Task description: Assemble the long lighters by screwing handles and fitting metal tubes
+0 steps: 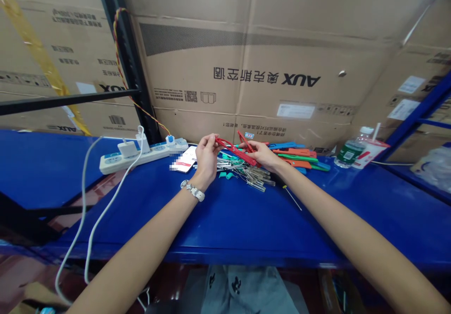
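Observation:
A long red plastic shell [235, 153] stretches between my two hands above the table. My left hand [207, 161] pinches its left end with thumb and fingers. At the other end, my right hand [262, 155] is closed around the red plastic, with a second slim red piece [245, 141] rising beside its fingers. Beneath both hands lies a pile of clear tube-like parts [259, 178], thin metal rods [225, 164] and small teal pieces [229, 176]. My fingers partly cover the red pieces, so whether they are joined I cannot tell.
Right of the pile lie several orange, green and blue plastic shells [296, 153]. A thin yellow-ended screwdriver [292, 198] rests under my right forearm. Further right stand a bottle [350, 152] and a cup [371, 153]. A power strip [151, 154] with cables sits left; cartons [246, 46] wall the back.

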